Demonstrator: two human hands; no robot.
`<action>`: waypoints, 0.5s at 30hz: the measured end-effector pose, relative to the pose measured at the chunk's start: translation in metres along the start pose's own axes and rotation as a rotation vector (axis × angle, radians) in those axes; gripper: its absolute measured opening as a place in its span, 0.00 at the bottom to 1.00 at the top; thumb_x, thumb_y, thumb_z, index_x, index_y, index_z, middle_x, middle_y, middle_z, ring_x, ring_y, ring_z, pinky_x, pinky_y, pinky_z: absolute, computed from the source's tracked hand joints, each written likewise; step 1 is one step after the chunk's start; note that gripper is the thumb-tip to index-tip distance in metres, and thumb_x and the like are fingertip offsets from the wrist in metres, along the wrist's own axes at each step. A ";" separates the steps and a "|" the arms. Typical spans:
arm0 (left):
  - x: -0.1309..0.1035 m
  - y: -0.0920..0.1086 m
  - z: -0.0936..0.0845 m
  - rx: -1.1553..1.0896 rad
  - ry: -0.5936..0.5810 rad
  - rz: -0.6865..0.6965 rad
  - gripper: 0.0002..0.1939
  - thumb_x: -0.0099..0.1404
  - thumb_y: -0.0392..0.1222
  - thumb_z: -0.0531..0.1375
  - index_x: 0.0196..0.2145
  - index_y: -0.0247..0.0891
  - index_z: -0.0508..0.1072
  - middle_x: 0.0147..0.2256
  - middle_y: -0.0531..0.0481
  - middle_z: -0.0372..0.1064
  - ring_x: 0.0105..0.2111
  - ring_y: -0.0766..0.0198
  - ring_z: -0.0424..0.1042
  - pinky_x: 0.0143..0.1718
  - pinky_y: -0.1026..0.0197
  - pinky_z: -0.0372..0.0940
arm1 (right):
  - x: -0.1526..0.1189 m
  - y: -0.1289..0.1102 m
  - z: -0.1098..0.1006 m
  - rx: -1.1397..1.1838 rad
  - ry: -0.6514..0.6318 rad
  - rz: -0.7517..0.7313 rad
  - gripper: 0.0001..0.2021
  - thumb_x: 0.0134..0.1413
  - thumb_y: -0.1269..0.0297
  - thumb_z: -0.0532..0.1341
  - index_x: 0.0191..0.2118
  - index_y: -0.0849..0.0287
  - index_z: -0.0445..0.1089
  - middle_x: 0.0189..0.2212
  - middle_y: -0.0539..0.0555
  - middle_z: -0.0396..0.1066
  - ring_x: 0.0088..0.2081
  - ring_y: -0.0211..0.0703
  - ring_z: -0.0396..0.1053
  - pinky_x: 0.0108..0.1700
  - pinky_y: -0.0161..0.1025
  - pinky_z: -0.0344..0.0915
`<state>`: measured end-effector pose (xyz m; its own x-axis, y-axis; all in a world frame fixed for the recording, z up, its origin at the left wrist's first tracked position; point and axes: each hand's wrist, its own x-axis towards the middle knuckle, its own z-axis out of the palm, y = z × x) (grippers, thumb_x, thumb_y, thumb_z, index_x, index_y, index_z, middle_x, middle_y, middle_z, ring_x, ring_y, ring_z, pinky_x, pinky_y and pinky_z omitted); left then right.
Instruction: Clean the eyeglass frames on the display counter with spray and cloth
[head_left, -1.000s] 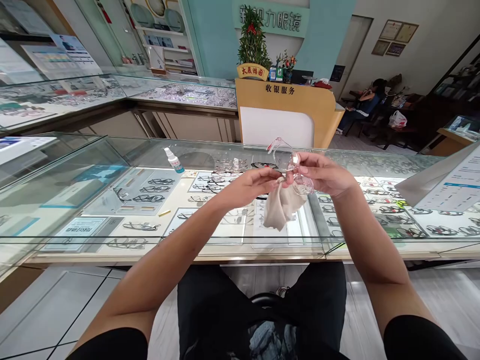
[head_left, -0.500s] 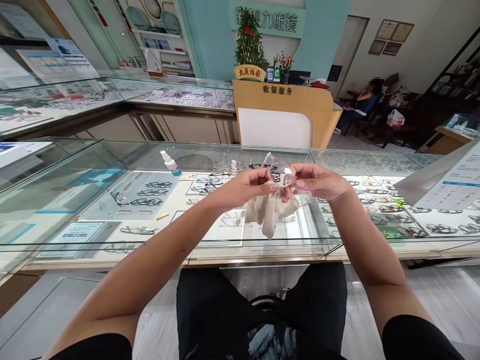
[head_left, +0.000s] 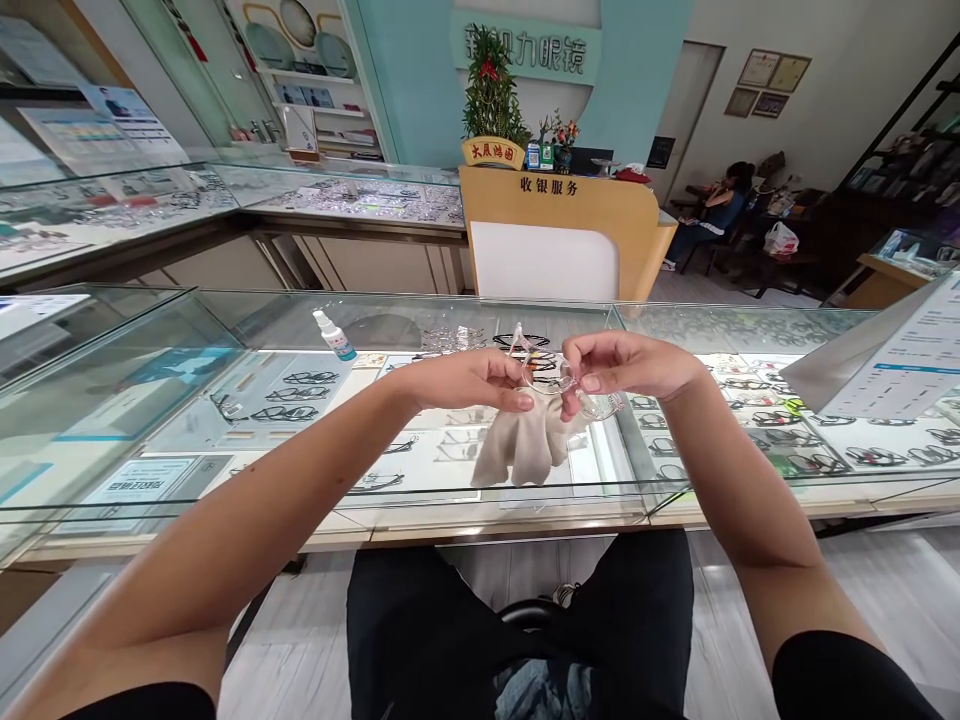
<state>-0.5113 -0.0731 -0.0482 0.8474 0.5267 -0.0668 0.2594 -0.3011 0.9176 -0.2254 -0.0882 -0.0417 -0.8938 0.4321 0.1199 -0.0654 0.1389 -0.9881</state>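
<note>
A pair of clear-framed eyeglasses (head_left: 556,386) is held above the glass counter between my two hands. My left hand (head_left: 480,382) is closed at the left rim, thumb below and fingers above. With a pinch of thumb and fingers, my right hand (head_left: 626,368) grips the right side of the frame. One clear temple stands up behind the lenses. Below the lenses is a beige cloth (head_left: 514,450) in loose folds; whether fingers also hold it is hidden. A white spray bottle (head_left: 334,335) with a blue base stands on the counter to the left.
The glass display counter (head_left: 420,515) runs across in front of me, with rows of eyeglasses (head_left: 285,412) inside. A folded white card stand (head_left: 885,350) is at the right. Beyond are a wooden cashier desk (head_left: 652,230) and a seated person (head_left: 720,215).
The eyeglasses have tipped so the lenses show flatter. My left hand has moved slightly left and down, its fingers less wrapped around the rim. The cloth has shifted left and spread.
</note>
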 end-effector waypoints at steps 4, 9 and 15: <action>0.000 -0.006 0.000 -0.106 -0.107 -0.083 0.21 0.60 0.59 0.78 0.36 0.37 0.85 0.32 0.48 0.76 0.32 0.59 0.73 0.33 0.60 0.66 | -0.001 0.001 -0.002 0.010 0.001 -0.016 0.14 0.70 0.55 0.73 0.42 0.57 0.72 0.37 0.54 0.86 0.43 0.44 0.85 0.50 0.42 0.74; 0.000 -0.012 0.003 -0.185 -0.209 -0.087 0.24 0.59 0.62 0.78 0.31 0.37 0.83 0.27 0.50 0.69 0.28 0.63 0.66 0.30 0.61 0.62 | 0.007 0.010 0.000 0.068 -0.034 -0.040 0.13 0.70 0.56 0.73 0.42 0.58 0.74 0.36 0.53 0.86 0.39 0.42 0.84 0.50 0.43 0.76; -0.003 -0.027 0.013 -0.394 0.002 -0.018 0.30 0.60 0.67 0.77 0.28 0.36 0.77 0.27 0.52 0.64 0.28 0.67 0.63 0.31 0.62 0.62 | 0.007 0.033 0.003 0.206 0.208 -0.081 0.18 0.63 0.51 0.78 0.39 0.58 0.74 0.35 0.53 0.85 0.41 0.44 0.85 0.53 0.44 0.78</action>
<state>-0.5148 -0.0770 -0.0775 0.8436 0.5304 -0.0839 0.0761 0.0367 0.9964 -0.2354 -0.0834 -0.0735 -0.7731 0.6034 0.1953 -0.2405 0.0060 -0.9706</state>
